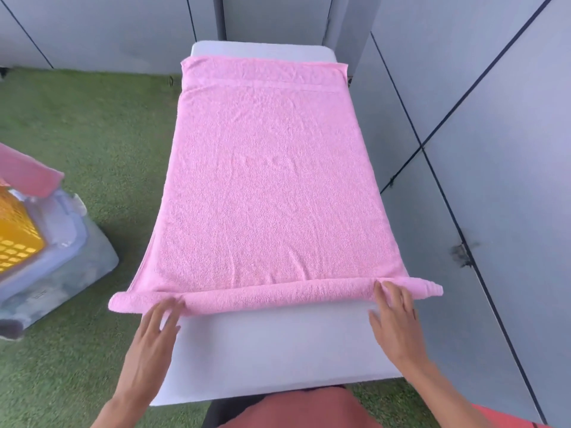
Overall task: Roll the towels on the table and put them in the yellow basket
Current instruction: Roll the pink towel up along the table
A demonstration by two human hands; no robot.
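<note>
A pink towel (pixel 265 180) lies spread flat over the white table (pixel 272 350). Its near edge is wound into a thin roll (pixel 278 296) that runs across the table's width and sticks out past both sides. My left hand (pixel 156 325) touches the roll's left part with straight fingers. On the roll's right part my right hand (pixel 394 313) presses, fingers straight too. The yellow basket (pixel 17 233) stands at the left edge of the view, and a rolled pink towel (pixel 27 171) pokes out of it.
The basket sits on a clear plastic lidded box (pixel 68 264) on green artificial grass (pixel 92 134). Grey panel walls (pixel 479 134) close in the table's right side and far end.
</note>
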